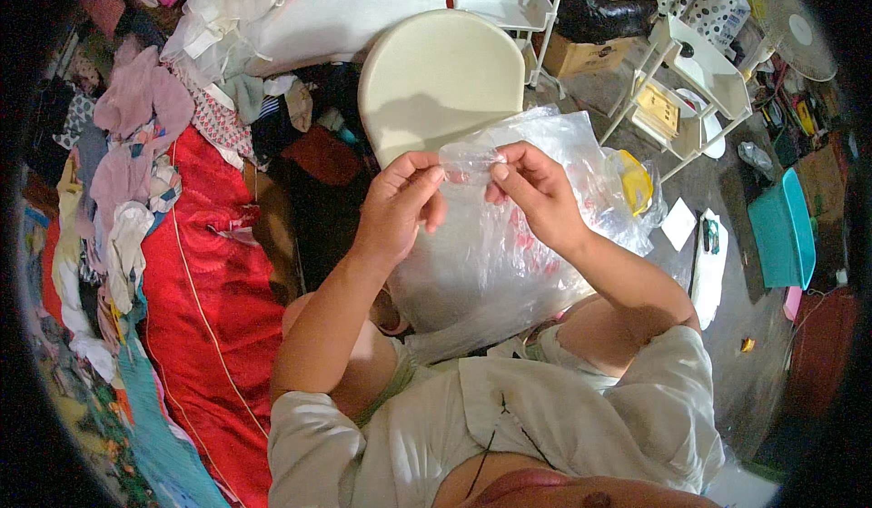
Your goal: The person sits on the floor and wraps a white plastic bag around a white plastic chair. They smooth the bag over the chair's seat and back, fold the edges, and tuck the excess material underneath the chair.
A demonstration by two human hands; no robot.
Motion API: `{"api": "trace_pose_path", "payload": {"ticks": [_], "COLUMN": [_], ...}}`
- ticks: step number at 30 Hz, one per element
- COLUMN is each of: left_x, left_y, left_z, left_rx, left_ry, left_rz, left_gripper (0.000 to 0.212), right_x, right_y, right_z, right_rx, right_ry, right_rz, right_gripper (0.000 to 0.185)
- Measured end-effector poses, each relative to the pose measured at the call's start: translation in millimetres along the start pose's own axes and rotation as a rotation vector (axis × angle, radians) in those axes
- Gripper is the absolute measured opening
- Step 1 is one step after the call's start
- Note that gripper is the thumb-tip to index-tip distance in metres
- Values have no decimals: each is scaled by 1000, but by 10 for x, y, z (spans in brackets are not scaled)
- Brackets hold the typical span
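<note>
A small piece of clear plastic film [468, 159] is stretched between my two hands. Its left end is pinched between thumb and forefinger of my left hand [402, 201]. My right hand [535, 191] grips the other end the same way. Below the hands, a large clear plastic bag [470, 283] with red printing spreads over my lap. Part of it lies against the near side of a cream-coloured round seat [443, 72]. A yellow object [633, 182] shows at the right side of the plastic.
At left, a red quilted cloth [204, 304] lies beside heaped clothes [129, 120]. White shelf racks [702, 72], a cardboard box [586, 55] and a fan [797, 28] stand at the upper right. A turquoise plastic bin [783, 232] is on the floor at right.
</note>
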State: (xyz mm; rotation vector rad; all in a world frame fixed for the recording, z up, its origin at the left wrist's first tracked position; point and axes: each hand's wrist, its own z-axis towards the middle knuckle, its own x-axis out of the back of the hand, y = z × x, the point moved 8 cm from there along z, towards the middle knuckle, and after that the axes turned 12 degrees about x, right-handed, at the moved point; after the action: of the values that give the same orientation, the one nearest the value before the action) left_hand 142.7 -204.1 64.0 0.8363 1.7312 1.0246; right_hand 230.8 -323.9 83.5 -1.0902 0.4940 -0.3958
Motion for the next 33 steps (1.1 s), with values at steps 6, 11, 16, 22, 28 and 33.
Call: {"api": "trace_pose_path", "payload": {"ticks": [6, 11, 16, 22, 28, 33], "left_x": [-33, -72, -119, -23, 37, -194], "left_y": [82, 52, 44, 35, 216, 190], "left_z": [-43, -73, -66, -33, -62, -139], "left_rx": [-18, 2, 37, 14, -42, -152], "left_ry": [10, -40, -52, -157, -13, -13], "left_rz": [-79, -39, -4, -204, -147, 135], "left_gripper": [11, 9, 9, 11, 35, 33], "right_x": [-74, -152, -250, -66, 88, 8], "right_y": [-279, -486, -537, -427, -262, -295], "right_z": [7, 18, -27, 9, -3, -13], "right_rx": [306, 506, 576, 475, 234, 274], "right_ry": [42, -107, -192, -54, 114, 56], "right_rz": [-81, -544, -594, -554, -330, -409], "right_gripper": [21, 25, 27, 21, 10, 9]}}
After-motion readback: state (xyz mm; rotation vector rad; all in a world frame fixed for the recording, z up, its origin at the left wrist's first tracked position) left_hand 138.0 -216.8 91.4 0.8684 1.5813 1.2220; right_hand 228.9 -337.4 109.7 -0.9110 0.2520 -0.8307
